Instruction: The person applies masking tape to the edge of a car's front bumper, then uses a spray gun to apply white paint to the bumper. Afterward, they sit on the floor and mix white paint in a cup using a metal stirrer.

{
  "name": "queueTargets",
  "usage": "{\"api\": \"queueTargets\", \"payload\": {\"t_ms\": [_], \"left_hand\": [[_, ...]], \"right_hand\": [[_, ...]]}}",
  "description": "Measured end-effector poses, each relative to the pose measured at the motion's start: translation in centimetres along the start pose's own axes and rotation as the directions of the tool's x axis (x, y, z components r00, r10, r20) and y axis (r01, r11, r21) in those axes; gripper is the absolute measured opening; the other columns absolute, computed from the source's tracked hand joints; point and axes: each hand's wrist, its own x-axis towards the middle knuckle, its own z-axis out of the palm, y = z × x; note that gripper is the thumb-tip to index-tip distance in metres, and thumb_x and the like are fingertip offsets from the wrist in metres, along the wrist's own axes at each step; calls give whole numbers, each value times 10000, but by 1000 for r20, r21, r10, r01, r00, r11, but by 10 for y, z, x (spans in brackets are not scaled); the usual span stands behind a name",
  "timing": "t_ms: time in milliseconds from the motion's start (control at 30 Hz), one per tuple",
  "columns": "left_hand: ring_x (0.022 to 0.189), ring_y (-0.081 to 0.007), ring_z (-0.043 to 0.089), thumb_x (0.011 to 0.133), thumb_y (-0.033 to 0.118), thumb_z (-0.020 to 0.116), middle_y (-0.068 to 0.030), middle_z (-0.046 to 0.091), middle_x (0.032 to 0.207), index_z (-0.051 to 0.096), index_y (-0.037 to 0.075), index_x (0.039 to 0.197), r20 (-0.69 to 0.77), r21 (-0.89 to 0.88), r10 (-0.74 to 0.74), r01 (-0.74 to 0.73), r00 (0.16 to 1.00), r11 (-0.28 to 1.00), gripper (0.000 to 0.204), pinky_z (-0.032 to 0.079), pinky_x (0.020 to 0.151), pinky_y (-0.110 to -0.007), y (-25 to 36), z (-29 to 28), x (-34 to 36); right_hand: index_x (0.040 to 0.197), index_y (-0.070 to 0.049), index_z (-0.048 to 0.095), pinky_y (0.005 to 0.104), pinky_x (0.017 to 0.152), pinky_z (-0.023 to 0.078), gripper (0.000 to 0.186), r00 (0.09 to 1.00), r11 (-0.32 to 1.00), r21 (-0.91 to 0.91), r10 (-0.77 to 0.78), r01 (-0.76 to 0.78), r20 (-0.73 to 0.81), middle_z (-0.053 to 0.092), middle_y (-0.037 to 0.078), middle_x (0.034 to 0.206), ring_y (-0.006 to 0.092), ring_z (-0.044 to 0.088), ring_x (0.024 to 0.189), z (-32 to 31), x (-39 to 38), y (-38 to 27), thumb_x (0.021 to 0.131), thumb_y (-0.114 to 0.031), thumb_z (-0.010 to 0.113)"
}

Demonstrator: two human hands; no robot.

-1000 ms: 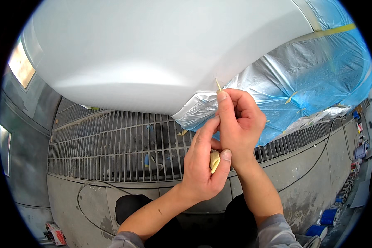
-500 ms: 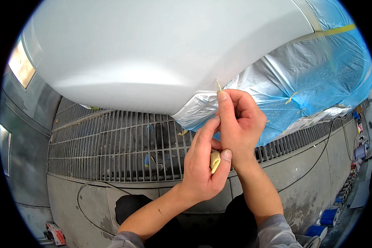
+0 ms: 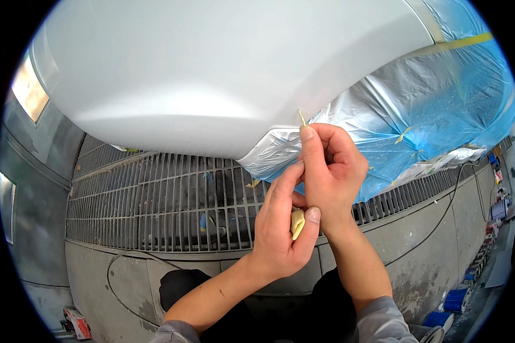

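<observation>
A pale silver-white car body panel (image 3: 183, 63) fills the upper view, bordered at the right by blue and silver plastic sheeting (image 3: 418, 108). My right hand (image 3: 335, 171) pinches a thin pale-yellow strip (image 3: 302, 117), which looks like tape, at the curved lower edge of the panel. My left hand (image 3: 283, 228) is just below and left of it, fingertips against the right hand, curled round a folded pale-yellow piece of material (image 3: 297, 224). The far ends of some of its fingers are hidden behind my right hand.
A metal floor grate (image 3: 160, 200) lies under the panel, with concrete (image 3: 131, 288) in front. A cable (image 3: 117, 257) loops across the floor at left, another (image 3: 452, 197) at right. Cans (image 3: 456, 300) line the right side. A grey wall (image 3: 31, 217) stands left; a red-and-white box (image 3: 77, 323) sits lower left.
</observation>
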Motion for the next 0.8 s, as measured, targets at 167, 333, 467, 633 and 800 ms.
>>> {"api": "queueTargets", "payload": {"t_ms": [167, 333, 467, 633, 800], "left_hand": [[882, -129, 641, 975, 43, 532, -210, 598, 1312, 311, -137, 1517, 1, -8, 9, -9, 1000, 1000, 613, 527, 787, -277, 0, 0, 0], [873, -129, 640, 971, 43, 534, -210, 599, 1312, 316, -140, 1512, -2, -2, 13, -13, 1000, 1000, 612, 526, 777, -277, 2, 0, 1], [866, -128, 637, 968, 45, 536, -212, 597, 1315, 316, -142, 1510, -4, -4, 12, -12, 1000, 1000, 614, 525, 773, -276, 0, 0, 0], [864, -128, 636, 977, 57, 536, -210, 598, 1308, 314, -141, 1512, -5, -13, 9, -9, 1000, 1000, 612, 524, 769, -275, 1, 1, 0], [874, -129, 638, 986, 67, 536, -209, 596, 1308, 313, -137, 1516, -4, -14, -5, 5, 1000, 1000, 610, 523, 773, -275, 1, 0, 0]], "right_hand": [[961, 13, 692, 190, 512, 399, 106, 1000, 1000, 6, -4, 4, -2, 612, -33, 687, 10, 519, 589, 0, 0, 1, 1017, -77, 690], [965, 15, 694, 190, 512, 404, 102, 1000, 1000, 10, -3, 3, -6, 614, -32, 691, 11, 521, 591, 0, 0, 1, 1017, -73, 689], [970, 16, 695, 189, 512, 407, 99, 1000, 1000, 6, 7, -7, 3, 614, -31, 691, 12, 522, 593, 0, -1, 1, 1016, -72, 689], [942, 8, 718, 225, 493, 419, 76, 999, 999, 33, -10, 11, -37, 658, 0, 648, 24, 551, 562, 0, 0, 5, 970, -63, 719], [968, 17, 692, 188, 512, 404, 105, 1000, 1000, 0, -2, 2, 7, 613, -33, 697, 11, 520, 593, 0, -1, 1, 1018, -76, 690]]}}
